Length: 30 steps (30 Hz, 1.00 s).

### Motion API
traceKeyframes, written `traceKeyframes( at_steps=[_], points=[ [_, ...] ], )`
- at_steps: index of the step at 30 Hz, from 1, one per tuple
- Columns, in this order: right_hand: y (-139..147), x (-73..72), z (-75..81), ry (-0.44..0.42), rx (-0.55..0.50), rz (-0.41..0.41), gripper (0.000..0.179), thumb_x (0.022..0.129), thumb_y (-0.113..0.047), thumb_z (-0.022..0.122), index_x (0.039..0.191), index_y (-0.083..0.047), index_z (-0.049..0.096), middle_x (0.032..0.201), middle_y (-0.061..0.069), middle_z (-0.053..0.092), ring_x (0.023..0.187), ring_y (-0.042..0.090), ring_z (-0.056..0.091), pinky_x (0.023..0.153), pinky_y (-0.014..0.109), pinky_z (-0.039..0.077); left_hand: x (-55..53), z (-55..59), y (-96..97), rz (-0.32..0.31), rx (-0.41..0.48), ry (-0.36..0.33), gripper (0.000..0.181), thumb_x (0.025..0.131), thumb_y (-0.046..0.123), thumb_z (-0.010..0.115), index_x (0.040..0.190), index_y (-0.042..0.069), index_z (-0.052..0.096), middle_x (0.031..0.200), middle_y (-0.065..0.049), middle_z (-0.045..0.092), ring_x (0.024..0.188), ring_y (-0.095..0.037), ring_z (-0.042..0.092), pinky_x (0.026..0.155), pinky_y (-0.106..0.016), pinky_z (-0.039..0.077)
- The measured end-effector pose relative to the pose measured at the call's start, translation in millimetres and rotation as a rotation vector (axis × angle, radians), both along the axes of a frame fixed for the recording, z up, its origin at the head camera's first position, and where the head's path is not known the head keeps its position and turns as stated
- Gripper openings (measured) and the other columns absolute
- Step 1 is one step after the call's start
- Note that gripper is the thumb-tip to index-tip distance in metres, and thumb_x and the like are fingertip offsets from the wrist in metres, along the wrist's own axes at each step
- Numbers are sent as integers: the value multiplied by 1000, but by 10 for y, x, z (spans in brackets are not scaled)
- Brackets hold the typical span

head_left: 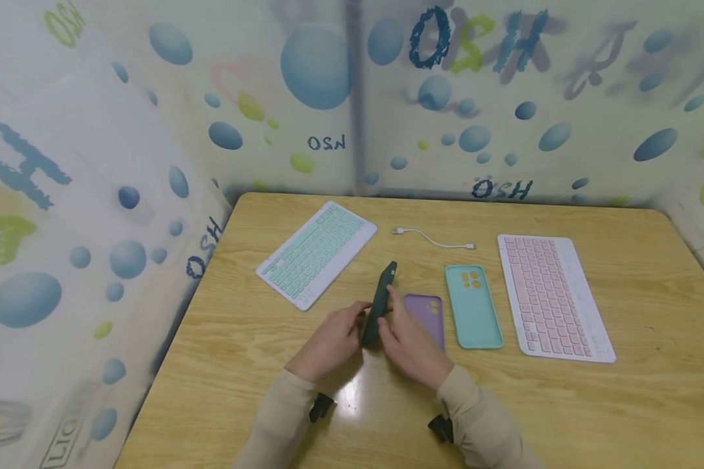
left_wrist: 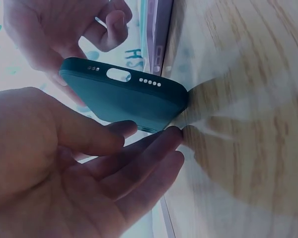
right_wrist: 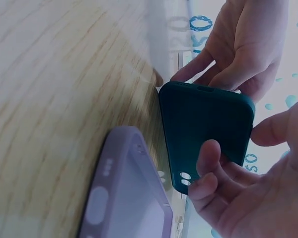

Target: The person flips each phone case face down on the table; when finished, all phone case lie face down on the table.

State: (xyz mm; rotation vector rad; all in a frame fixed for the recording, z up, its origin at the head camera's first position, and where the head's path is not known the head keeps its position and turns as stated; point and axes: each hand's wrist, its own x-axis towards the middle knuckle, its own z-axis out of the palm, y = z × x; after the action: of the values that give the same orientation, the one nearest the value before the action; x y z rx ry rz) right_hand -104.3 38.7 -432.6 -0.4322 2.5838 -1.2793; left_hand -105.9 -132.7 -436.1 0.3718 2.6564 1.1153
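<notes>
A: In the head view, where is the green case (head_left: pixel 380 305) found?

B: It is held tilted on edge between the fingers of the left hand (head_left: pixel 330 342) and the right hand (head_left: pixel 413 345), perhaps so that both faces can be reached.

A: What else is counted?

B: Three cases in all: besides the green one, the purple case (head_left: pixel 425 312) is placed just right of the fingers, partly hidden by them, and the teal case (head_left: pixel 475 312) farther right. Two keyboards are seen: the mint keyboard (head_left: pixel 317 254) beyond the fingers to the left, the pink keyboard (head_left: pixel 554 296) farthest right. One cable (head_left: pixel 440 245) is laid beyond the fingers. These are spread on the desk (head_left: pixel 211 378), likely to leave working room.

A: And in the left wrist view?

B: The green case is touched by the left fingers; whether it is gripped cannot be told. Light is seen through its port, so it is judged unfilled.

A: The right wrist view?

B: It is grasped by the right fingers, thumb at one edge, presumably for steadiness.
</notes>
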Motion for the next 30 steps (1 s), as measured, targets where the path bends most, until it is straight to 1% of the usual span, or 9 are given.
traceKeyframes(
  at_steps=[7,10,12,15,18,20,24,28,30],
  points=[
    [25,16,-22,39,14,-11,64,100,-11,50,154,0,19,133,18,59,59,8,45,52,25,38,12,-14,44,-19,32,-14,40,92,-9,48,131,-4,56,120,-22,67,112,-29,66,98,-42,52],
    [34,21,-23,51,20,-11,63,100,-10,50,154,1,20,133,18,59,62,9,49,54,25,41,13,-26,56,-18,29,-6,40,92,-9,47,130,-5,56,120,-21,67,112,-29,65,98,-42,52],
    [35,26,-20,64,24,-16,62,100,-10,51,153,1,22,133,18,60,73,11,57,63,27,47,12,-28,60,-18,28,0,39,92,-9,47,130,-5,56,119,-21,67,111,-28,65,97,-42,52],
    [39,37,-12,78,26,-24,61,100,-10,51,153,2,23,136,20,58,100,19,63,84,36,53,15,-24,56,-20,35,-15,39,94,-7,46,132,-3,55,120,-19,67,111,-27,65,97,-42,52],
    [42,42,-17,82,38,-22,62,99,-9,50,153,4,23,144,25,49,125,29,56,103,46,47,19,-17,41,-23,30,-38,40,95,-6,43,134,-2,53,126,-20,64,118,-28,62,100,-42,51],
    [42,45,-19,90,49,-24,62,99,-9,51,152,6,23,147,27,44,131,33,51,107,48,44,21,-17,33,-26,22,-43,41,95,-5,41,135,-2,52,131,-22,61,123,-30,59,103,-43,48],
    [35,46,-29,88,75,-36,63,98,-8,52,152,8,24,143,27,46,125,32,54,104,47,47,19,-20,17,-21,-8,-23,41,95,-5,42,135,-5,50,136,-25,56,129,-34,54,108,-46,44],
    [20,44,-47,83,108,-41,64,97,-9,55,151,8,27,137,25,50,114,27,58,97,43,52,25,-1,1,11,-42,-27,44,94,-5,44,137,-4,50,136,-24,56,130,-34,53,109,-46,43],
    [13,40,-58,88,124,-39,63,96,-9,56,150,8,28,133,23,52,104,24,59,89,40,54,32,7,-4,23,-59,-28,44,93,-5,45,137,-3,51,135,-24,56,129,-34,53,108,-46,44]
  ],
)
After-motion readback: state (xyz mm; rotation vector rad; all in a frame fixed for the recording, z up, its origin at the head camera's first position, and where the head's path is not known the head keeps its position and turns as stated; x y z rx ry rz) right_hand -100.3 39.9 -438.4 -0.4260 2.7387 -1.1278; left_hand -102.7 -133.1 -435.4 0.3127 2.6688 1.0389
